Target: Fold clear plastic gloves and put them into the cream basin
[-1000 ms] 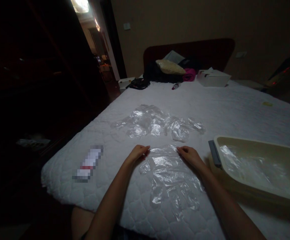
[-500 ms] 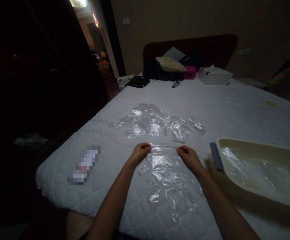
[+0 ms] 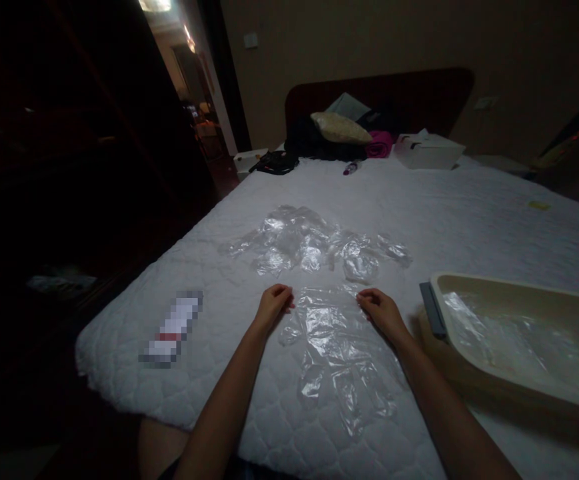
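A clear plastic glove (image 3: 336, 347) lies flat and crinkled (glinting where creased) on the white mattress (image 3: 469, 213), close to its near edge, fingers pointing toward the person. The left hand (image 3: 272, 305) and right hand (image 3: 380, 309) rest at the cuff corners, fingers curled together, apparently pinching the film. A beige tub (image 3: 514, 293) sits just right.

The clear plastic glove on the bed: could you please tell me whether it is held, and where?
Both hands pinch the clear plastic glove at its cuff edge: left hand, right hand, one at each corner.
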{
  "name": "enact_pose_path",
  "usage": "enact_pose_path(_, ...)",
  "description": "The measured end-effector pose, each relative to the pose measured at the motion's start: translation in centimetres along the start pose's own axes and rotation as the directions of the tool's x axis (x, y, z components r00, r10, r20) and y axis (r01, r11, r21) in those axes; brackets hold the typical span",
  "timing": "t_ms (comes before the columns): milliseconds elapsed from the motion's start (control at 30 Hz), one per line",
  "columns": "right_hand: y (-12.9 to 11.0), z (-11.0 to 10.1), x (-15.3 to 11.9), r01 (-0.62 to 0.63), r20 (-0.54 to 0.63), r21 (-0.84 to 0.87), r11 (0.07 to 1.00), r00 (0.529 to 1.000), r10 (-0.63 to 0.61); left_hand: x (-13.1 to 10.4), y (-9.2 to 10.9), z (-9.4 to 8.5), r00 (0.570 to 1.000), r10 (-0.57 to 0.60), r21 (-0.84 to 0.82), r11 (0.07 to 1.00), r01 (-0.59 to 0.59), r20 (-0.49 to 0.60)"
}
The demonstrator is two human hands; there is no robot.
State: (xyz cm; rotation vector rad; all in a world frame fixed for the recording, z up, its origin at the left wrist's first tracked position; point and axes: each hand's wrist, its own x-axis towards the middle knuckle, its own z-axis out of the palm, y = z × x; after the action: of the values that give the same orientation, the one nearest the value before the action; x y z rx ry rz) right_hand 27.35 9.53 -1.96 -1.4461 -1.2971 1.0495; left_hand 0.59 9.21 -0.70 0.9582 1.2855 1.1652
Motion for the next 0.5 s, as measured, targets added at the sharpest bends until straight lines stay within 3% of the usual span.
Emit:
enact_pose_path(167,-0.1,-0.2,-0.3,0.014,-0.057,-0.031,0.999,0.998,-0.015,-2.3,-0.4,-2.4,0.998,0.037,-0.205,0.978,-0.047,-0.052)
enact_pose_path(333,-2.4,0.2,-2.1,0.163,-0.153,-0.315,0.935,0.964,-0.220,-3.3,-0.6,-3.3,0.998,0.027,-0.272,0.961,-0.039,-0.049)
enact_pose_path(400,-4.1,1.1,-3.6,0.250,-0.084,-0.406,0.879,0.948,-0.308,-3.1,-0.8,-3.1,0.999,0.024,-0.264,0.964,-0.032,-0.034)
enact_pose_path(500,-6.7,3.4,-6.2,0.391,0.154,-0.438,0.810,0.920,-0.360,-2.9,-1.0,-3.0,0.999,0.035,-0.253,0.967,-0.041,-0.029)
